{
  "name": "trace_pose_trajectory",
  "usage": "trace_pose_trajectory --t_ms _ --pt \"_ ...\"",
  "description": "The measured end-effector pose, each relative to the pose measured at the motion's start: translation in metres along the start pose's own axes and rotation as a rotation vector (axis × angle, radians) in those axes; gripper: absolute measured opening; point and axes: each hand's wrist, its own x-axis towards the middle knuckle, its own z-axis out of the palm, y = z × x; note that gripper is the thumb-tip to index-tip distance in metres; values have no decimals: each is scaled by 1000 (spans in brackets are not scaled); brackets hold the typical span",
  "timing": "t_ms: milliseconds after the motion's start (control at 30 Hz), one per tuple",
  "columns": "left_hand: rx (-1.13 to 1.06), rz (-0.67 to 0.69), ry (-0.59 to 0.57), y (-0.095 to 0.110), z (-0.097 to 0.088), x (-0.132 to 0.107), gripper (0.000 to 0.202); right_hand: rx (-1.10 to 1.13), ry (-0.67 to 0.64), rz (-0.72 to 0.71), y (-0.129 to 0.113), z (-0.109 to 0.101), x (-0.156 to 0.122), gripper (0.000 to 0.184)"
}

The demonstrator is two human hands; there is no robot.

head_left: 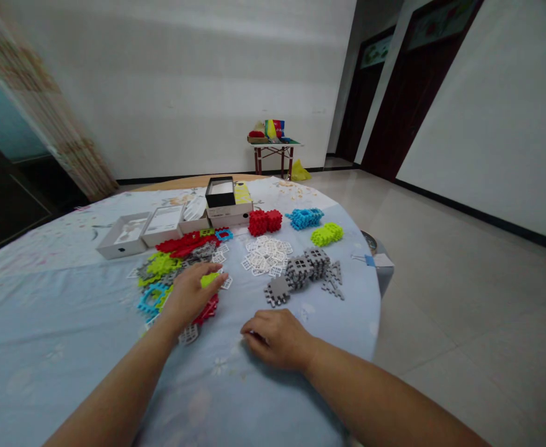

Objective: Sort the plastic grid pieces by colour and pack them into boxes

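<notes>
Reaching with left hand (190,297) over mixed heap (162,264) at 11 o'clock; grip parted about a green piece (208,280), cannot tell whether held. Resting right hand (278,340) on desk (249,400) at 12 o'clock, grip curled nearly closed, showing no piece. Already grouped by colour: red stack (264,222) and white spread (267,254) at 12; blue stack (304,218), green stack (327,234) and, nearer, grey stack (301,268) between 12 and 1. Judged partway along, with sizeable heap left unsorted.
</notes>
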Motion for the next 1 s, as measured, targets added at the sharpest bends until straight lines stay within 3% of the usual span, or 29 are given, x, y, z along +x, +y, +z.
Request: trace_pose_trajectory --t_ms 167,300,633,800,1000 --pt "-32 -118 57 -16 -9 -13 47 -8 277 61 8 -7 1 17" --pt "-47 -147 64 -17 -10 -18 45 -30 329 115 13 -8 0 14" --pt "-31 -126 94 -17 -11 -18 45 -5 237 75 18 0 3 15" --pt "-26 -64 92 -8 -12 -19 41 -85 189 47 28 -28 8 23" --pt "-20 -78 106 -10 -17 -17 41 -375 -225 128 45 -66 28 54"
